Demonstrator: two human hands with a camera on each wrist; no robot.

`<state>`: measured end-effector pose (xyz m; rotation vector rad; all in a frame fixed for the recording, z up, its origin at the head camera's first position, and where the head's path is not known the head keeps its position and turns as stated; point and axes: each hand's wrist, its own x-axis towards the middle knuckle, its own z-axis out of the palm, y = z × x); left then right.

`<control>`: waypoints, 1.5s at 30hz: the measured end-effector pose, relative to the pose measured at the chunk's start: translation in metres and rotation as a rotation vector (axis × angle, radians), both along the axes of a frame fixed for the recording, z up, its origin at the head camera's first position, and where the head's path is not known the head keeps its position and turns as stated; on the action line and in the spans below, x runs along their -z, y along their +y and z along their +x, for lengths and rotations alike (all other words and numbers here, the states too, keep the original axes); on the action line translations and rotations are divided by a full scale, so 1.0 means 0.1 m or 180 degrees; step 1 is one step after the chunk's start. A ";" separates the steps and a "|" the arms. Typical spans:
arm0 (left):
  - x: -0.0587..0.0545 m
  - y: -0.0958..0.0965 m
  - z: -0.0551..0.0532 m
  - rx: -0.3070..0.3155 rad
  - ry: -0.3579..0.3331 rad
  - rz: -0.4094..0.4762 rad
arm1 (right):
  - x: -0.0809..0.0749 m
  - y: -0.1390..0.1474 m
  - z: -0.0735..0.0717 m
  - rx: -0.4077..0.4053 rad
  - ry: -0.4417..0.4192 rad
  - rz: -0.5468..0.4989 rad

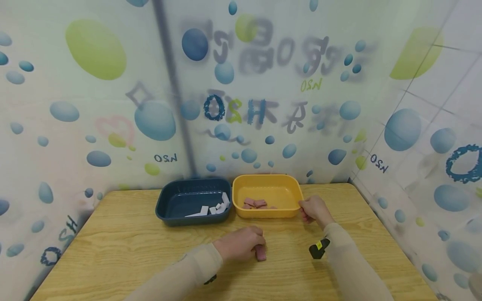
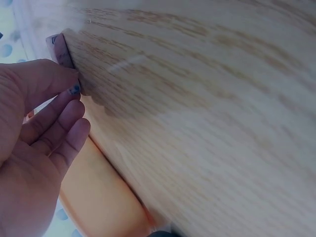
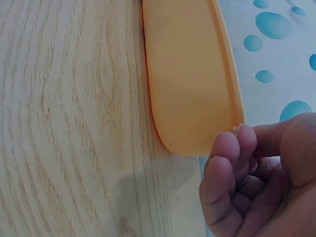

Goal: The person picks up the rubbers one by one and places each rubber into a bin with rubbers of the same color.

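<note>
My left hand [image 1: 241,243] pinches a small pink block [image 1: 260,253] between thumb and fingers, low over the wooden table in front of the bins. In the left wrist view the block [image 2: 60,49] sticks out past the fingertips, and dark marks show on its end. Several similar pink pieces [image 1: 260,203] lie in the yellow bin [image 1: 267,213]. At that bin's right front corner, my right hand [image 1: 315,209] grips the rim with thumb and fingers. The right wrist view shows the fingertips on the rim.
Left of the yellow bin, close beside it, stands a dark blue bin [image 1: 177,223] with several white pieces [image 1: 218,208] toward its right side. Both stand at the back of the wooden table [image 1: 124,242], before a wall covering [image 1: 158,75] printed with blue and green spots.
</note>
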<state>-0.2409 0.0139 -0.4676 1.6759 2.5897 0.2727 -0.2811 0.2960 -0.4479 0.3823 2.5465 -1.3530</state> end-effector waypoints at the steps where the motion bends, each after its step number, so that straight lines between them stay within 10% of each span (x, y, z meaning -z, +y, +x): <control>1: 0.00 0.00 0.00 -0.0008 -0.0008 0.0000 | 0.00 0.00 0.00 0.0008 0.0001 -0.0004; 45: -0.13 0.00 -0.11 -0.0432 0.0022 0.0629 | 0.01 0.01 -0.02 0.0015 -0.0020 -0.0011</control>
